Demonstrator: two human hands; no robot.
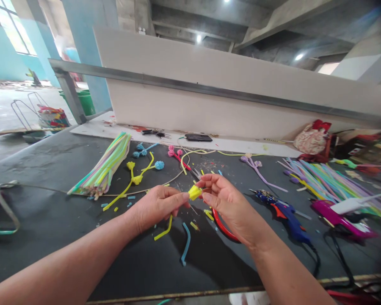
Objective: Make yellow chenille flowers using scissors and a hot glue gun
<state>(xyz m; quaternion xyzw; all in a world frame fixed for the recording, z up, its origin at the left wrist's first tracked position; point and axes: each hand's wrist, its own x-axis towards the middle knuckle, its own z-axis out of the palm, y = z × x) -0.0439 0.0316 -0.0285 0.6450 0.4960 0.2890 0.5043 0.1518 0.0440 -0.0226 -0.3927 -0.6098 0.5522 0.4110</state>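
My left hand [160,205] pinches a small yellow pipe-cleaner flower [195,193] between thumb and fingers, over the middle of the dark table. A bent yellow stem [165,231] hangs below that hand; whether it joins the flower is hidden. From the other side, my right hand [230,205] has its thumb and curled fingertips closed at the flower's edge. Under my right hand lies a red looped handle [221,226], partly covered. A short blue pipe-cleaner piece [186,245] and yellow scraps [208,214] rest below.
A pastel pipe-cleaner bundle [106,163] lies left, another bundle [333,178] right. Branched flower stems in yellow [136,179], pink [178,156] and lilac [255,169] lie behind my hands. A blue glue gun [284,216], a magenta tool [341,220] and cords occupy the right. A phone [198,137] lies behind.
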